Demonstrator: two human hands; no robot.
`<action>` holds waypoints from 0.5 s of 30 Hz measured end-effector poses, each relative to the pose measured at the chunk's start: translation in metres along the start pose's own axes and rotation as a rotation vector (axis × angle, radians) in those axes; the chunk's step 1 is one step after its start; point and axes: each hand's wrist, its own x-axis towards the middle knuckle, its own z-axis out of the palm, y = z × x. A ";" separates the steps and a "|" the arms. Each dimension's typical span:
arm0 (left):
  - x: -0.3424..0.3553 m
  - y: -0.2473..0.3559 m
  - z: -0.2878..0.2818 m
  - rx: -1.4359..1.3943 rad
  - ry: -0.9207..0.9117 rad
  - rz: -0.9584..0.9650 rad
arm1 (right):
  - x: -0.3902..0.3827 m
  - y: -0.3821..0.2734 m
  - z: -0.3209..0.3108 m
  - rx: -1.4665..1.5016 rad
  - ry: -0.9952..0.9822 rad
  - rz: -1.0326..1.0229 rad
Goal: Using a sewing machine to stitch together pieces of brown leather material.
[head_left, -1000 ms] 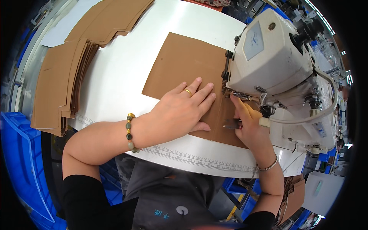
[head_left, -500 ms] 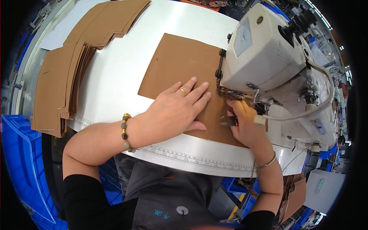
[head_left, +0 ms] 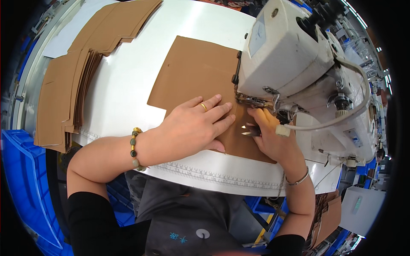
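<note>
A brown sheet (head_left: 192,68), leather-like or fabric, lies flat on the white table, its right side running under the head of a white sewing machine (head_left: 282,51). My left hand (head_left: 198,121) rests on the sheet with fingers stretched out and spread, a ring on one finger. Close to the machine's needle area, my right hand (head_left: 275,132) is closed round small thread snips (head_left: 251,130). Their two pointed tips stick out to the left, slightly apart. The right fingertips touch the sheet near the presser foot; the needle itself is hidden.
Stacked brown pieces (head_left: 60,94) lie at the table's left. A printed ruler strip (head_left: 205,174) follows the near edge. Blue bins (head_left: 25,179) stand lower left. More brown pieces (head_left: 326,217) hang at lower right. A pale cable (head_left: 337,124) loops across the machine.
The view has shifted slightly, moving the machine and sheet leftward in the picture. The snips' blades now show more clearly, tips pointing left. My left hand stays flat on the sheet.
</note>
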 end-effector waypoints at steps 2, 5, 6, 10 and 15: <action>0.001 0.001 0.000 0.007 0.002 -0.002 | 0.000 0.002 0.000 0.023 0.017 -0.011; 0.001 0.001 -0.001 0.017 -0.010 -0.010 | 0.001 0.002 -0.002 0.061 0.024 -0.025; 0.001 0.001 -0.001 0.010 -0.013 -0.008 | 0.001 0.002 -0.003 0.072 0.009 -0.014; 0.001 0.001 -0.001 0.001 -0.016 -0.006 | 0.000 0.002 -0.003 0.074 -0.002 -0.007; 0.002 -0.001 0.000 0.001 -0.006 -0.006 | -0.001 0.003 0.000 -0.003 0.061 -0.043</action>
